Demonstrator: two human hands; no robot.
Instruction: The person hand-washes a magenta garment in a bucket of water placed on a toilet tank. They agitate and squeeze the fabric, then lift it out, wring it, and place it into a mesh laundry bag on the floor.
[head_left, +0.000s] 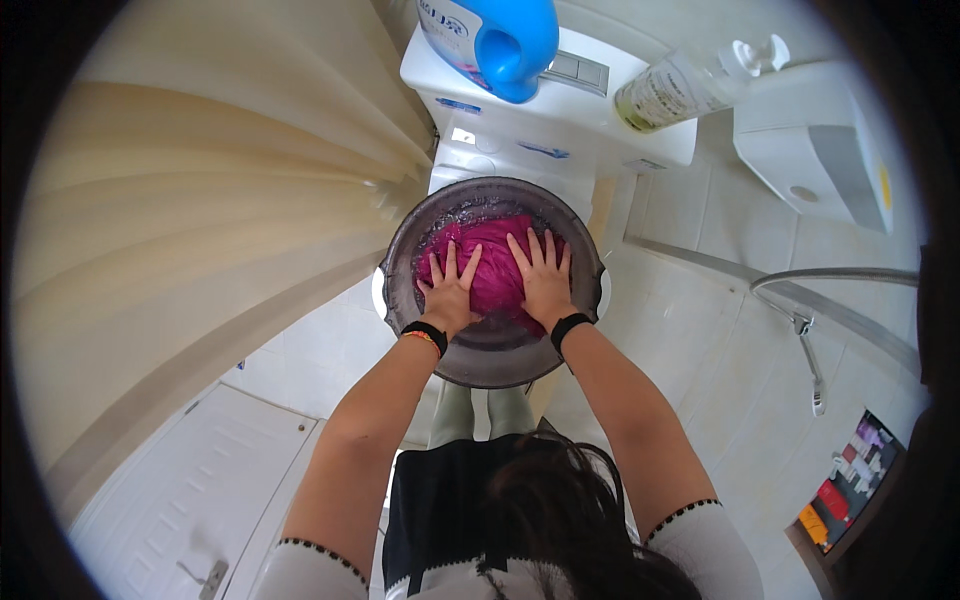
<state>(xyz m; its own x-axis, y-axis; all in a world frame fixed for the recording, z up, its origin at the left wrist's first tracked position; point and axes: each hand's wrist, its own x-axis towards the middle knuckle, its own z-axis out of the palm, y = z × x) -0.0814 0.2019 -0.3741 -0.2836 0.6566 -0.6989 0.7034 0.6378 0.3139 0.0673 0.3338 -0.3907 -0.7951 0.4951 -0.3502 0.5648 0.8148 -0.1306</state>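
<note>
Beige curtain (230, 180) hung to the left of both grips in the head view, with a white door (200, 490) lower on that side. Directly under the grips I had a round grey basin (490, 375), and in it lay a magenta cloth (497, 265), with bubbly water (485, 205) showing just beyond the fingertips. I saw the left grip (450, 295) released, palm down, its spread fingers resting on the cloth's left part; the right grip (547, 285) was likewise unclenched, splayed on the right part. Neither was closed around anything. Ahead of both grips, past the basin, a white tank (600, 115) carried a blue bottle (515, 55) and, farther right, a clear pump bottle (670, 95). Well to the right of the right grip, I made out a shower hose (840, 273).
</note>
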